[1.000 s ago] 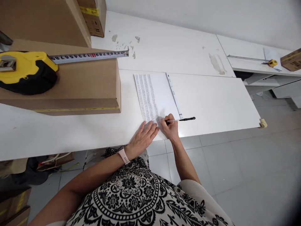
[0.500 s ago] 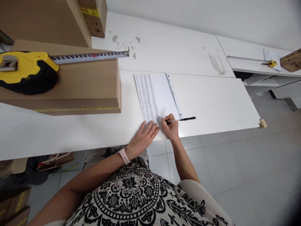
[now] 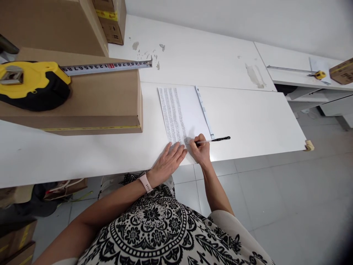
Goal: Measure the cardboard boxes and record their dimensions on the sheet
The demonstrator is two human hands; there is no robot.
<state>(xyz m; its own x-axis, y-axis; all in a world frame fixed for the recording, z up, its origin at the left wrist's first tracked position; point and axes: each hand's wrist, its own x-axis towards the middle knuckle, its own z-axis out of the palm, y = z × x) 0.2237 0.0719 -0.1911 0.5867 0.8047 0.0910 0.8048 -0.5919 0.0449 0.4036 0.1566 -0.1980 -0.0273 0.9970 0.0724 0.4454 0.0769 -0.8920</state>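
Note:
A sheet of paper [image 3: 190, 106] lies on the white table, its left part covered by several columns of small dark writing. My left hand [image 3: 168, 159] rests flat on the sheet's near left corner, fingers spread. Close beside it, my right hand [image 3: 202, 150] is closed around a pen [image 3: 220, 139] with a black end that points right. The pen's tip is hidden by my fingers, near the low end of the rightmost written column. A narrow strip with blue print [image 3: 203, 108] runs along the paper's right edge.
On the left, a cardboard box [image 3: 110, 99] carries a yellow and black tape measure [image 3: 35, 86], its blade pulled out. More cartons [image 3: 113, 31] stand behind. A second tape measure [image 3: 320, 75] and a box [image 3: 342, 71] sit far right. The table's front edge [image 3: 256, 156] runs close below my hands.
The view has shifted very slightly. My right hand stays closed on the pen at nearly the same spot, and my left hand remains flat on the paper.

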